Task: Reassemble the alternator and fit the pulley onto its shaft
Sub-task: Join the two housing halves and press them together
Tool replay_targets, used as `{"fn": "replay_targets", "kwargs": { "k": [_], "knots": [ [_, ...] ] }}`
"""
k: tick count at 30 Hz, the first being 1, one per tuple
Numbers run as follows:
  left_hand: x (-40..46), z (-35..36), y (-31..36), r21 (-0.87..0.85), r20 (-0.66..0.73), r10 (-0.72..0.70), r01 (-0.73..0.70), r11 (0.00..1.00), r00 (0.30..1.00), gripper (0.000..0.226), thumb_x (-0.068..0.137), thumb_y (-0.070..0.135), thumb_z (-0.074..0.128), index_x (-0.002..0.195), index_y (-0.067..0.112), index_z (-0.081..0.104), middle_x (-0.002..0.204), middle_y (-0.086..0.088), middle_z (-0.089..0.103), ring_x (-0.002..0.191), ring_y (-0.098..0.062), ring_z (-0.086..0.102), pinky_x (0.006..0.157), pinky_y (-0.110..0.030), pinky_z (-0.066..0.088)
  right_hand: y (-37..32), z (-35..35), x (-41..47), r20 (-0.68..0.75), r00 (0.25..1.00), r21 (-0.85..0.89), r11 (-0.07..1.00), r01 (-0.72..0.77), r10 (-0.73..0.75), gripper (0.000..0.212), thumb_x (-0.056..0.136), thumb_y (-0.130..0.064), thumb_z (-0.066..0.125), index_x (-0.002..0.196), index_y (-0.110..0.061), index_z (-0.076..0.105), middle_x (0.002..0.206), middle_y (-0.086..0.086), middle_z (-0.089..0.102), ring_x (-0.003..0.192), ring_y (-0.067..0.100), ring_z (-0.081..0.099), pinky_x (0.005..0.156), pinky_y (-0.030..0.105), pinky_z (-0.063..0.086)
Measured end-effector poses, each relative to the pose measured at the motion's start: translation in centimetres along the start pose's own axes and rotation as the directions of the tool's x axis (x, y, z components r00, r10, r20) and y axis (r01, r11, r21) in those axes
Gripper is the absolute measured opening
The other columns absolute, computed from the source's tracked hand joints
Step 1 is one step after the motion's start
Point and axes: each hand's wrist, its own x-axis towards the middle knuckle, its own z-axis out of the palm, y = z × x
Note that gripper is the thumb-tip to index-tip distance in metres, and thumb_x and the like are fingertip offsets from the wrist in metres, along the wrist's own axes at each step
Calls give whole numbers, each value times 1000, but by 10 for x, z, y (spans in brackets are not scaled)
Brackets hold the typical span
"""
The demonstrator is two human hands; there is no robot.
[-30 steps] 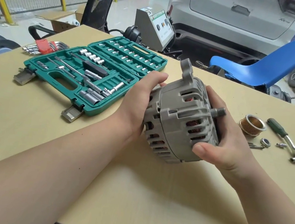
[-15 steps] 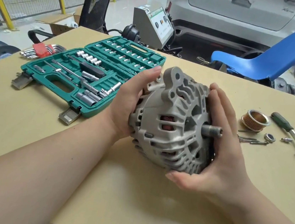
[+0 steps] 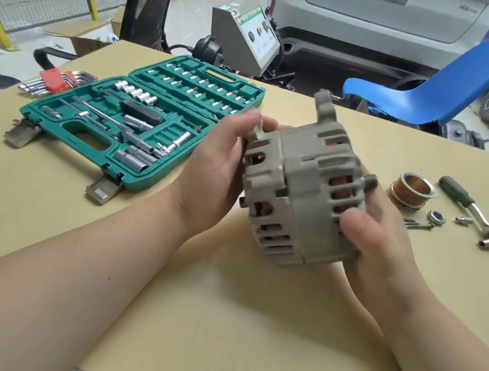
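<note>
Both hands hold the alternator (image 3: 301, 192) up off the table (image 3: 220, 321), mid-frame. Left hand (image 3: 217, 169) at its 9 o'clock, palm against the rear end, fingers curled over the top edge w/ tips near a mounting ear. Right hand (image 3: 382, 233) at 3–4 o'clock, cupping the front end, thumb pressed on the vented housing; its other fingers are hidden behind the body. Threaded shaft (image 3: 370, 181) is bare, pointing toward 3 o'clock. Pulley (image 3: 413, 190) lies on the table at 3 o'clock of the alternator, apart from it. Nut (image 3: 437, 217) & bolts (image 3: 418, 225) just beside the pulley at its 5 o'clock; ratchet (image 3: 477, 214) further right. Open socket case (image 3: 140, 123) at 9–10 o'clock, hex keys (image 3: 55, 82) beyond it.
</note>
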Motion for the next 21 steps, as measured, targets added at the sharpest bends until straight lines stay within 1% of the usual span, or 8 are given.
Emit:
{"fn": "replay_targets", "kwargs": {
  "k": [2, 4, 5, 7, 8, 10, 14, 21],
  "knots": [
    [6, 6, -2, 166, -6, 43, -42, 985, 999, 25, 109, 27, 39, 120, 7, 49, 97, -2, 63, 89, -23, 58, 82, -36, 51, -1, -10, 4, -16, 997, 100, 992, -77, 79, 96, 70, -60, 88, 145, -10, 55, 135, 21, 65, 124, 45, 63, 97, 69, 53],
    [12, 7, -3, 278, -32, 69, -57, 959, 997, 12, 107, 19, 45, 108, 11, 54, 104, -1, 63, 94, -17, 59, 86, -33, 55, -1, -13, 4, 7, 994, 153, 982, -112, 112, 80, 77, -60, 83, 138, -12, 62, 128, 17, 71, 116, 38, 68, 93, 61, 58],
    [14, 5, -5, 279, -11, 74, -68, 958, 997, 11, 103, 20, 50, 110, 14, 56, 105, 2, 64, 93, -14, 61, 82, -27, 55, -1, -14, 4, 19, 992, 161, 979, -123, 121, 78, 80, -59, 80, 138, -11, 62, 128, 17, 71, 115, 37, 69, 93, 59, 58],
    [12, -2, -8, 215, 64, 70, -83, 973, 995, 26, 94, 27, 59, 118, 17, 55, 100, 6, 66, 86, -8, 63, 69, -18, 51, 1, -16, 5, 0, 991, 145, 980, -134, 135, 87, 80, -60, 79, 142, -3, 57, 131, 23, 67, 118, 42, 65, 97, 65, 53],
    [11, -5, -8, 177, 79, 69, -82, 981, 994, 33, 91, 31, 63, 120, 16, 55, 99, 5, 66, 85, -8, 63, 68, -17, 50, 2, -16, 6, -4, 991, 140, 981, -133, 135, 91, 80, -62, 79, 143, -1, 55, 133, 26, 65, 120, 45, 63, 99, 69, 49],
    [9, -8, -9, 147, 88, 78, -91, 985, 993, 38, 90, 35, 65, 121, 15, 55, 100, 4, 66, 88, -9, 64, 72, -19, 51, 3, -18, 6, 4, 992, 155, 980, -123, 124, 90, 82, -63, 76, 145, -3, 55, 138, 28, 62, 125, 46, 61, 103, 68, 49],
    [10, -5, -8, 160, 113, 95, -113, 981, 989, 25, 100, 26, 59, 120, 13, 54, 99, 5, 69, 90, -9, 66, 77, -18, 51, 0, -16, 7, 18, 989, 247, 957, -149, 149, 94, 79, -71, 75, 148, -10, 57, 146, 22, 59, 135, 42, 57, 109, 61, 48],
    [10, -7, -7, 169, 142, 106, -129, 977, 984, 23, 102, 26, 60, 120, 14, 54, 97, 7, 71, 85, -7, 67, 74, -16, 51, -1, -20, 9, 57, 986, 270, 948, -168, 159, 82, 77, -64, 80, 140, -15, 64, 137, 16, 67, 127, 37, 63, 105, 57, 52]
  ]
}}
